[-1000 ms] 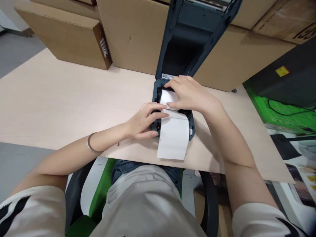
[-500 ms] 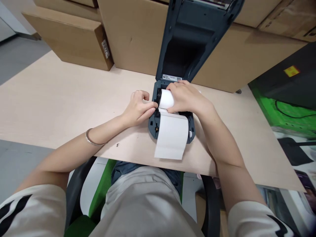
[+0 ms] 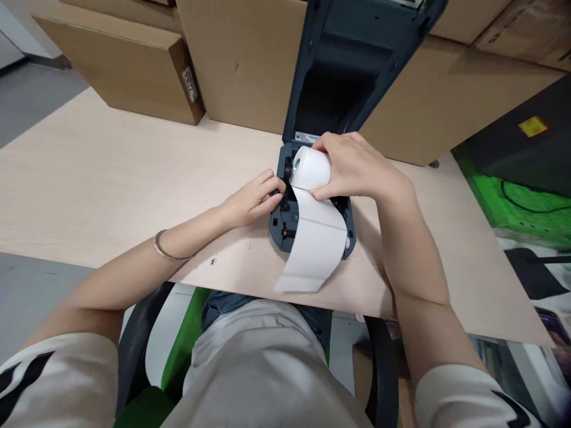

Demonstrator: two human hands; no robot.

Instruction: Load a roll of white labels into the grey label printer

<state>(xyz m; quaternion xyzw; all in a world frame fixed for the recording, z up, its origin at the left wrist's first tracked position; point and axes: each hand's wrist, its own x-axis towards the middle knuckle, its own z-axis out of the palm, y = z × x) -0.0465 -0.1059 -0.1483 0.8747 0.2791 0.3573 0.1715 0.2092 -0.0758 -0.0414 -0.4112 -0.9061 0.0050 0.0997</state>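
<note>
A dark label printer (image 3: 277, 229) stands on the table with its lid (image 3: 352, 71) raised. My right hand (image 3: 357, 163) is closed around a white label roll (image 3: 312, 168), which sits tilted above the printer's bay, its hollow core showing at the left end. From the roll a strip of blank labels (image 3: 314, 249) runs forward over the printer's front and hangs past it towards the table edge. My left hand (image 3: 259, 199) grips the printer's left rim beside the roll holder, fingers curled and thumb against it; the fingertips are partly hidden.
Cardboard boxes (image 3: 241, 65) stand along the back of the table (image 3: 111, 178), right behind the lid. At the right are a black case (image 3: 513, 119) and a green surface (image 3: 526, 208). A chair armrest (image 3: 381, 368) is below the table's front edge.
My right hand has lifted the label roll up and to the right, out of its seat, and the label strip has shifted and curved with it. My left hand has stayed at the left rim.
</note>
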